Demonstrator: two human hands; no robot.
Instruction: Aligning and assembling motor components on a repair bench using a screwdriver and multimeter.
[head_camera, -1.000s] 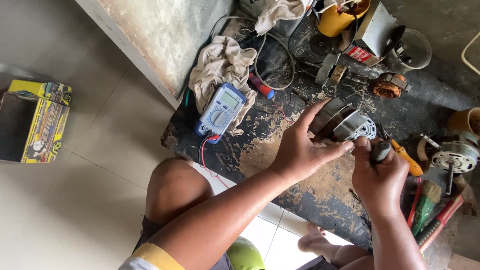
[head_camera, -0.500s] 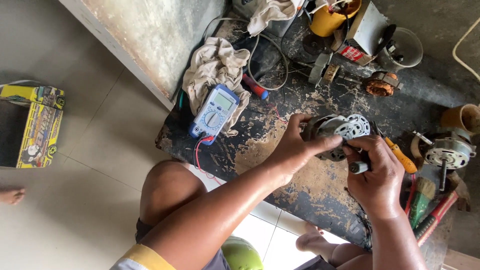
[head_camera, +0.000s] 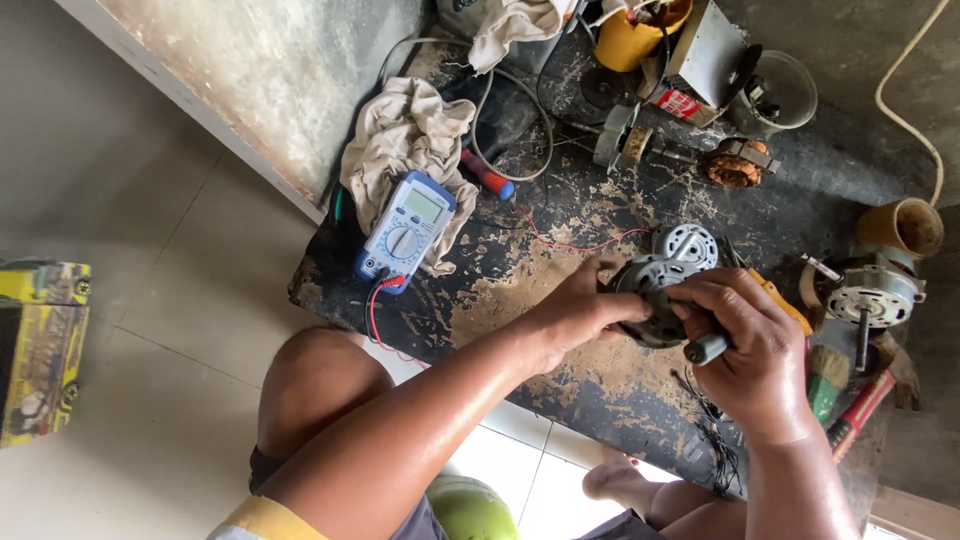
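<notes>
I have the small grey fan motor (head_camera: 658, 290) raised just above the scarred black work board (head_camera: 520, 300), near its right half, with a loose silvery end cover (head_camera: 686, 244) lying just beyond it. To do this step well, I judge the housing needs a steady brace on one side while the tool meets it squarely, so nothing slips onto the windings. My left hand (head_camera: 578, 310) is curled closed on the motor's left edge, thumb and fingers pinching the casing. My right hand (head_camera: 745, 345) is wrapped shut around a grey tool handle (head_camera: 706, 349) (likely a screwdriver, though its tip is hidden behind the motor) and rests against the housing. Farther out lie a blue multimeter (head_camera: 405, 230) on a rag (head_camera: 410, 135) and a second motor (head_camera: 868, 292) at the right edge.
</notes>
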